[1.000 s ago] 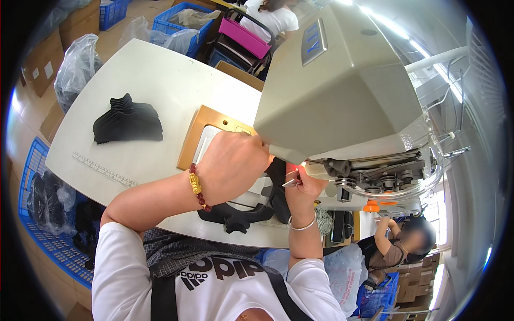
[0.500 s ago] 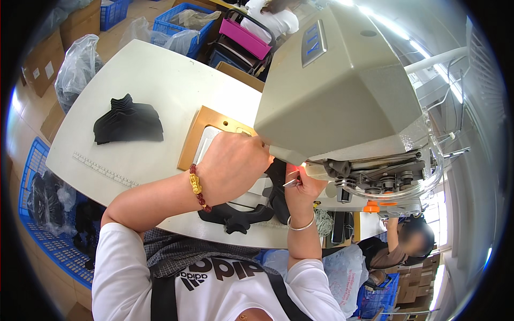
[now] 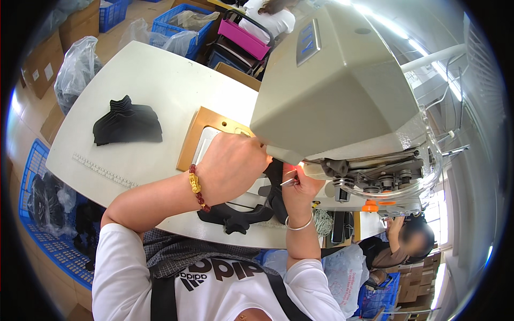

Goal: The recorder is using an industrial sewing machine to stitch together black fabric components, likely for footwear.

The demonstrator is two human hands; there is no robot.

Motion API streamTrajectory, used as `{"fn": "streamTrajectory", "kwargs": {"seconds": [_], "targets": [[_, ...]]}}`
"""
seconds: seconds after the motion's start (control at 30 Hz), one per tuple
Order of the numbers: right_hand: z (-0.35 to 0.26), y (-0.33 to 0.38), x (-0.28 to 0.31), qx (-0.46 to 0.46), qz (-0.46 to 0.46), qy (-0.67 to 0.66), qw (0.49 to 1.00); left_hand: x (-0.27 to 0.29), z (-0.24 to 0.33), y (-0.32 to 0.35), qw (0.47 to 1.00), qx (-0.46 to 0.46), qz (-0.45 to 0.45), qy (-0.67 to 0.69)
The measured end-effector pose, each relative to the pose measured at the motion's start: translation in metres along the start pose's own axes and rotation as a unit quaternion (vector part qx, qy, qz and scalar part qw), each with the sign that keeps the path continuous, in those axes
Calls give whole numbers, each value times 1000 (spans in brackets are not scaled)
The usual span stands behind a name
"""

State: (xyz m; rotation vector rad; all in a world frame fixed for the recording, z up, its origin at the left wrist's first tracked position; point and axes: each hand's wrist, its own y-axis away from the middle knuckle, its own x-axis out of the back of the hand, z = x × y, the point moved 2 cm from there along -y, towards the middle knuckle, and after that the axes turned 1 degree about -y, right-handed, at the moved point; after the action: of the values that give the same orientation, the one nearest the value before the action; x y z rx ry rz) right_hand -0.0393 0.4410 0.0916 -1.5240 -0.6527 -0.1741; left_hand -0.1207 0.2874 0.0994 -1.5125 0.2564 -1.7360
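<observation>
A large beige sewing machine head [image 3: 332, 91] hangs over both my hands. My left hand [image 3: 233, 163], a beaded bracelet at its wrist, is closed with fingers curled at a black fabric piece [image 3: 275, 187] by the needle area; its fingertips are partly hidden under the machine. My right hand [image 3: 304, 187] is closed at the other side of that fabric, just below a reddish light. A small silver pointed tool [image 3: 289, 182] sticks out from it; its handle is hidden. Another black shaped piece [image 3: 235, 217] lies on the white table [image 3: 171, 80] near my body.
A stack of black cut pieces [image 3: 127, 123] lies at the left, above a clear ruler [image 3: 104, 170]. A tan wooden frame [image 3: 191, 139] borders the machine bed. A blue basket [image 3: 56, 251] stands below the left table edge. Another person [image 3: 391, 249] sits at the right.
My hands stay at the fabric under the machine with almost no movement. The view has shifted very slightly.
</observation>
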Motion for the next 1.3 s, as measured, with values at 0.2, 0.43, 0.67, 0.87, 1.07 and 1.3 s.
{"fn": "streamTrajectory", "kwargs": {"seconds": [0.2,0.43,0.67,0.87,1.07,1.3], "targets": [[5,4,2,-14,-30,-7,999,-5,1,-2,1000,-7,7,0],[-1,1,5,-47,-50,-19,997,-17,0,-1,998,-8,53,17],[-6,18,31,23,29,53,998,-2,7,-2,996,27,58,68],[6,104,87,-186,-35,-17,982,23,6,1,987,10,43,152],[37,202,123,-409,-263,108,867,13,-3,0,950,96,41,294],[65,226,123,-362,-187,261,875,-16,-2,3,853,199,93,473]]}}
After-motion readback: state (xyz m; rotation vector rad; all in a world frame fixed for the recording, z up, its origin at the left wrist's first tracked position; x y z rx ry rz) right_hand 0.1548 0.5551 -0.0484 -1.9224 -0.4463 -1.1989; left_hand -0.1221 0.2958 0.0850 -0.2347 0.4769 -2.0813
